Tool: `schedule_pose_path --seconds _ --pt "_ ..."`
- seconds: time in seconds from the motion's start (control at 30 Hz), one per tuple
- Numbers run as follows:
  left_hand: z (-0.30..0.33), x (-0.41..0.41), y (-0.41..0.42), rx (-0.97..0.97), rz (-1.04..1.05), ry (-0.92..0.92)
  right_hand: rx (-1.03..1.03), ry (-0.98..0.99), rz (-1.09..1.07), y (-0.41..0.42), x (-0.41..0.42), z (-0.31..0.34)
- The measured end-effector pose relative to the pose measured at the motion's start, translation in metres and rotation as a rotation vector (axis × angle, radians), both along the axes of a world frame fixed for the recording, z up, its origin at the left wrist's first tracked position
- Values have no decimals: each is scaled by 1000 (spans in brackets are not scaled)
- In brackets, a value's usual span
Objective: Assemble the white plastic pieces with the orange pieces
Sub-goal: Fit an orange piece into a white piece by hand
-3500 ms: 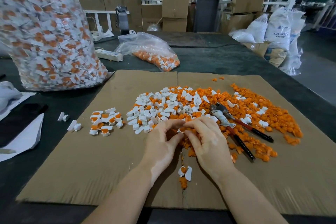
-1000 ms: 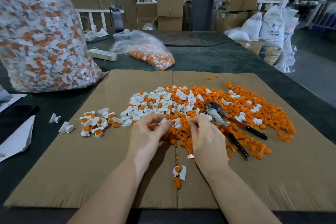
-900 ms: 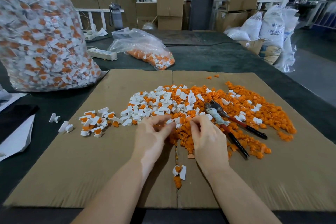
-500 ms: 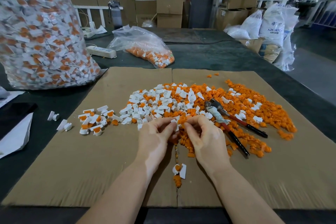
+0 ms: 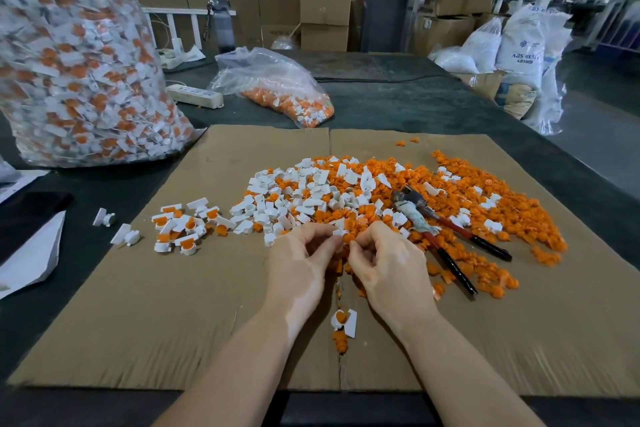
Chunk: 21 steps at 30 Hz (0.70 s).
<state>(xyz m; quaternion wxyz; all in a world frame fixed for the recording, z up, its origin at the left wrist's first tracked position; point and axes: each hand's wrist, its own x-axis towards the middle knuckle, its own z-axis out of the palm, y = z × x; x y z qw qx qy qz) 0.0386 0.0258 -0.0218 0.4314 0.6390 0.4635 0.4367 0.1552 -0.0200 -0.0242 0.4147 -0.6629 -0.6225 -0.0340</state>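
White plastic clip piece (image 5: pixel 338 231) pinched by my left hand (image 5: pixel 301 267) and right hand (image 5: pixel 388 267) over scattered orange plastic pieces (image 5: pixel 460 194).

Stacked cardboard boxes (image 5: pixel 325 9) and white sacks (image 5: pixel 519 45) ring a dark table (image 5: pixel 398 100) in a daylit warehouse.

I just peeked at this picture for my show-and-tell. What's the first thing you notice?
A big heap of orange pieces and white pieces covers the middle of the cardboard sheet. Both hands, left hand and right hand, pinch small parts together at its near edge. A huge clear bag stuffed with finished pieces stands at far left.
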Motion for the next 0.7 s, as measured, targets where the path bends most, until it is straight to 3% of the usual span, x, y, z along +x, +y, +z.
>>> schedule_pose_path --seconds 0.2,0.37,0.7 --pt "-1 2 -2 59 -11 85 9 24 34 -2 1 -1" --pt "3 -2 0 -56 -13 -100 17 127 134 -2 1 1" --pt "2 -2 1 -79 -42 -140 81 31 157 -2 3 4"
